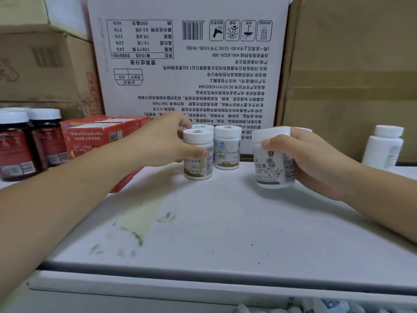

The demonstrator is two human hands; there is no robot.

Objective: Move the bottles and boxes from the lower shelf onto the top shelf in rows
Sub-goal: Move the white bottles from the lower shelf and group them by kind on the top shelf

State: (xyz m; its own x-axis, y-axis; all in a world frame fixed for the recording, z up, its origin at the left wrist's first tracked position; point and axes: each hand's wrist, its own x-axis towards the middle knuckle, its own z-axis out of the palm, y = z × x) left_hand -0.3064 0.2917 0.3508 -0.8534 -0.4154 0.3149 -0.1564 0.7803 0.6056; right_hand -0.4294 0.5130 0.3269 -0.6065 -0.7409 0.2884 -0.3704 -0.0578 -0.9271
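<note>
Plastic is judged to be the material of the flower-labelled bottle (274, 159), so it is expected to be light, stiff and rather smooth, with loose contents that may shift if it is tipped. It is gripped round its body by the right hand (316, 159), with the thumb laid across the front just under the cap and the fingers (297, 134) curled behind. A hold at mid-body, below the cap, is judged safest. It is held slightly tilted at the top shelf (203, 222); whether its base touches cannot be told. To the left of these fingers a smaller gold-labelled bottle (198, 154) is clasped by the left hand (162, 143), thumb in front and fingertips behind. Just beyond that thumb a twin bottle (226, 146) stands upright. Outside the left fingers red boxes (97, 136) are lined up, and behind everything a white carton (187, 64) is stacked.
</note>
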